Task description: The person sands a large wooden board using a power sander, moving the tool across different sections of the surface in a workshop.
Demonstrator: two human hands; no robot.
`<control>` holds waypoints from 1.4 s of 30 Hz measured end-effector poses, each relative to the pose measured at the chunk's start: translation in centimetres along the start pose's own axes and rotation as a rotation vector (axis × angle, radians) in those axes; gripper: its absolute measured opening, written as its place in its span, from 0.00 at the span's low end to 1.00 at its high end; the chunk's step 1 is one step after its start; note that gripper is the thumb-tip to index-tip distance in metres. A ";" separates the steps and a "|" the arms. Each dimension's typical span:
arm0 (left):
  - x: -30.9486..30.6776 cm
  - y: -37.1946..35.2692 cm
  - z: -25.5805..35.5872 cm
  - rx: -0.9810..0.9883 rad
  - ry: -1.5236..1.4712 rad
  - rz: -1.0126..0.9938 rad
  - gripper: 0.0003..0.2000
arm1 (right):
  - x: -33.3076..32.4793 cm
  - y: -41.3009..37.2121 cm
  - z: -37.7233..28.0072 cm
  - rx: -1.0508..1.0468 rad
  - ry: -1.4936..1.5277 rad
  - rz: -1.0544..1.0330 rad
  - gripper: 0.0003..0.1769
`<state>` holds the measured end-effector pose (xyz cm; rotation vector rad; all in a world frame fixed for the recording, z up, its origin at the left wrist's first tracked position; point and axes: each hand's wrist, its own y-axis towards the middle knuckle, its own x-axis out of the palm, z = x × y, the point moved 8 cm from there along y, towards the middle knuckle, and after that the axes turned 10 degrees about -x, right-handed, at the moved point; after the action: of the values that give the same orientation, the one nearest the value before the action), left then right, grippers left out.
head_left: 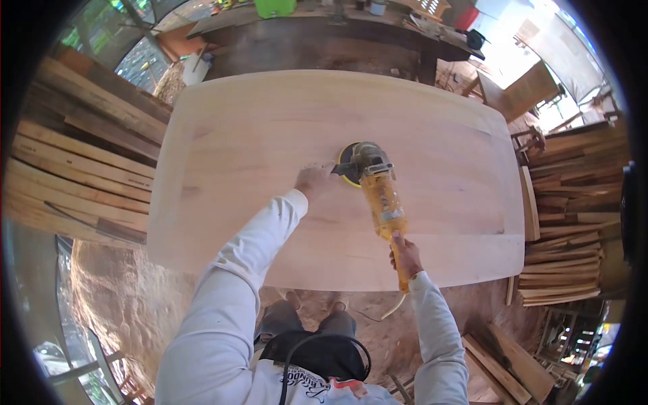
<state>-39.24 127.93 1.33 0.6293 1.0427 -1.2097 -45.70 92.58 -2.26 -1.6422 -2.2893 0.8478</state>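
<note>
A yellow angle grinder, fitted with a round yellow-edged disc, rests with its disc on a large pale wooden tabletop. My right hand is wrapped around its rear handle, near the tabletop's front edge. Closed at the black side handle, my left hand steadies the head of the tool; its fingers look dusty and partly blurred. The grinder's head hides part of the disc. From the rear handle a pale cord hangs down past the front edge.
Long boards are stacked at the left, and more cut planks at the right. Behind the tabletop stands a dark workbench with a green container. Loose boards lie at lower right. Sawdust covers the floor.
</note>
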 end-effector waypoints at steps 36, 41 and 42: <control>-17.3 -11.4 -52.1 -0.532 0.252 0.040 0.24 | 47.5 1.5 -11.6 -0.260 -0.519 -0.582 0.45; -10.8 -6.3 -41.0 -0.353 0.301 0.072 0.24 | 34.4 1.9 -8.7 -0.205 -0.524 -0.458 0.46; -9.6 -5.6 -37.2 -0.313 0.305 0.054 0.24 | 31.3 2.0 -8.1 -0.196 -0.519 -0.430 0.47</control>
<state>-56.01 162.35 -5.05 0.6020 1.4287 -0.8939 -51.64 124.46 -1.96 -0.9883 -3.0047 1.0551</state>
